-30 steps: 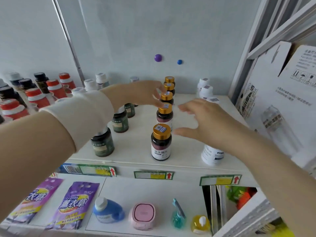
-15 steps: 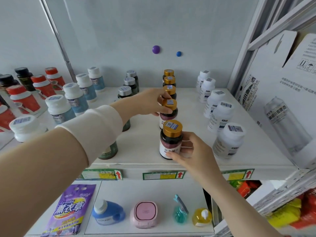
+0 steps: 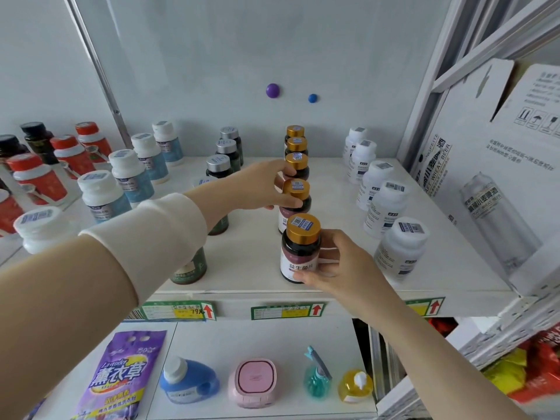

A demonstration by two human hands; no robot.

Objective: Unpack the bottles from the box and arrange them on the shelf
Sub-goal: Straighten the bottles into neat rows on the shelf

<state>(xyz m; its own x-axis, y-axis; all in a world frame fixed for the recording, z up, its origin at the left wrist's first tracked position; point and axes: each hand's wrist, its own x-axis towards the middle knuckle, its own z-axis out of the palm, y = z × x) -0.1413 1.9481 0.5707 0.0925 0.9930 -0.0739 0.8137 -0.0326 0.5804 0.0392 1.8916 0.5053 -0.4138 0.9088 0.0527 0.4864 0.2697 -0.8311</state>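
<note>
Your right hand (image 3: pixel 342 268) curls round the front gold-capped bottle (image 3: pixel 300 250), upright, cap up, at the shelf's (image 3: pixel 242 262) front edge. Your left hand (image 3: pixel 266 186) pinches the next bottle (image 3: pixel 295 198) behind, also upright.

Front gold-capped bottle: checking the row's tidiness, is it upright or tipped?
Upright: the bottle stands base-down on the shelf, cap on top, held by the right hand.

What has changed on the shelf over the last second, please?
The right hand, open above the row a second ago, came down and took hold of the front gold-capped bottle, which it now grips by the side. The left hand stays at the same row, its fingers round the cap of the second gold-capped bottle. Nothing else has visibly shifted.
</note>
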